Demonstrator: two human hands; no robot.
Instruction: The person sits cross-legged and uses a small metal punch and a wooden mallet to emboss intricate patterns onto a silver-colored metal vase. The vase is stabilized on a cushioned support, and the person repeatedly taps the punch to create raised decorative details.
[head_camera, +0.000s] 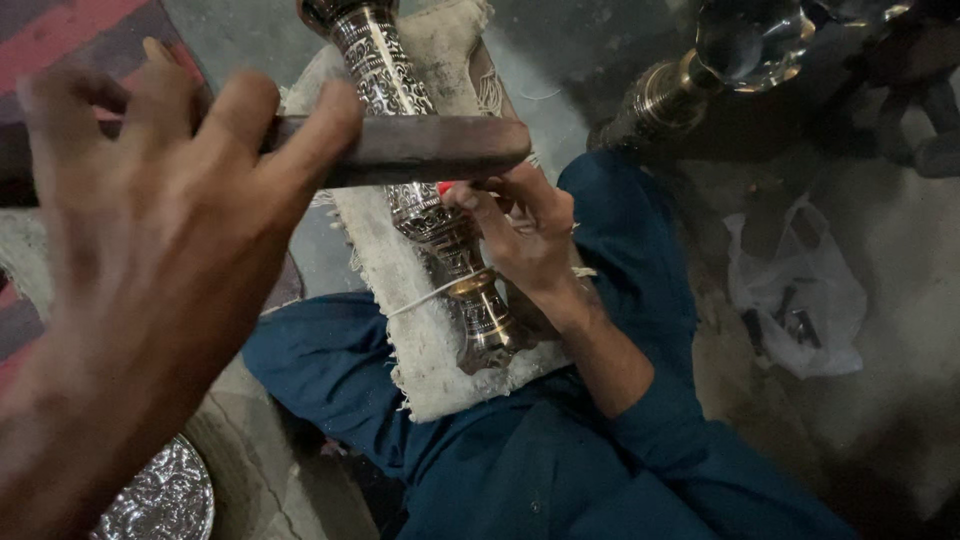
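Left hand (150, 250): raised close to the camera, fingers curled round a dark worn wooden bar (400, 148).
Engraved silver-and-brass metal stem (440, 220): laid on a frayed off-white cloth pad (420, 340) across the lap; upper length seems patterned, lower collar plainer.
Right hand (525, 240): fingers pinched on a small red-tipped tool (447, 188) pressed to the stem.

Metalcraft workshop, probably floor-level. Engraved metal stem (430, 210) lying on frayed cloth pad (425, 350) across worker's lap; second brass piece (665, 100) standing on bare concrete floor (890, 300); embossed silver plate (160, 495) lying nearby; crumpled plastic bag (800, 290) sitting on floor.
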